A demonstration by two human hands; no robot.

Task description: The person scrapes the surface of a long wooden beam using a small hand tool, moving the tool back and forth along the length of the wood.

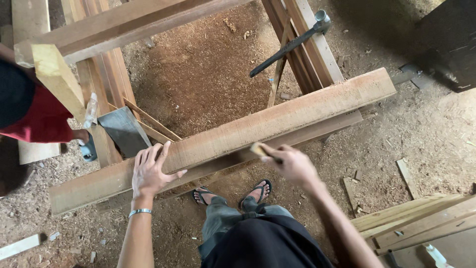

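A long thick timber beam (277,119) lies slanted across a wooden frame, low left to high right. My left hand (151,171) rests flat on its near face, fingers spread, a metal bracelet on the wrist. My right hand (290,161) is closed on a small pale object (258,149), perhaps a piece of sandpaper or a block, pressed against the beam's near edge. My feet in dark sandals (233,193) stand on sawdust just below the beam.
A hammer (292,42) leans on the frame's upright boards at top. A grey metal piece (124,130) sits by the beam's left end. Another person in red and black (34,116) stands at left. Stacked planks (416,221) lie at lower right; sawdust covers the floor.
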